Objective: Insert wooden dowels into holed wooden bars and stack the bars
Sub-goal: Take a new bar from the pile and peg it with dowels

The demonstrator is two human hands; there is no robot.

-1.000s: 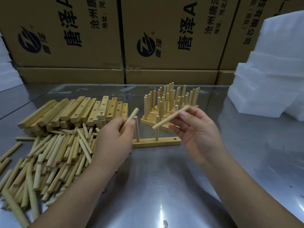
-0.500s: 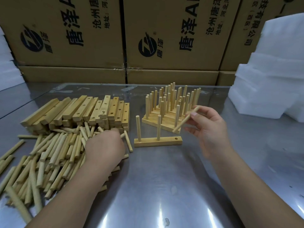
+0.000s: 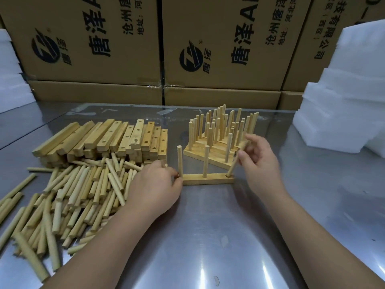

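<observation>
A holed wooden bar [image 3: 208,179] lies flat on the steel table with two dowels standing upright in it. My right hand [image 3: 261,163] pinches a third dowel [image 3: 234,164], tilted, its lower end in the bar's right-hand hole. My left hand [image 3: 155,185] rests at the bar's left end, fingers curled against it, with a short dowel tip showing above the fingers. Behind the bar stands a stack of finished bars [image 3: 220,140] bristling with several upright dowels. Loose dowels [image 3: 83,190] lie heaped at the left, with empty holed bars [image 3: 108,140] piled behind them.
Cardboard boxes [image 3: 218,49] wall off the table's far edge. White foam blocks [image 3: 343,97] are stacked at the right, and more foam [image 3: 10,76] sits at the far left. Bare steel table [image 3: 208,236] lies in front between my forearms.
My right hand brought its dowel down from mid-air into the bar's right-hand hole. My left hand dropped to the dowel heap, then slid right to the bar's left end.
</observation>
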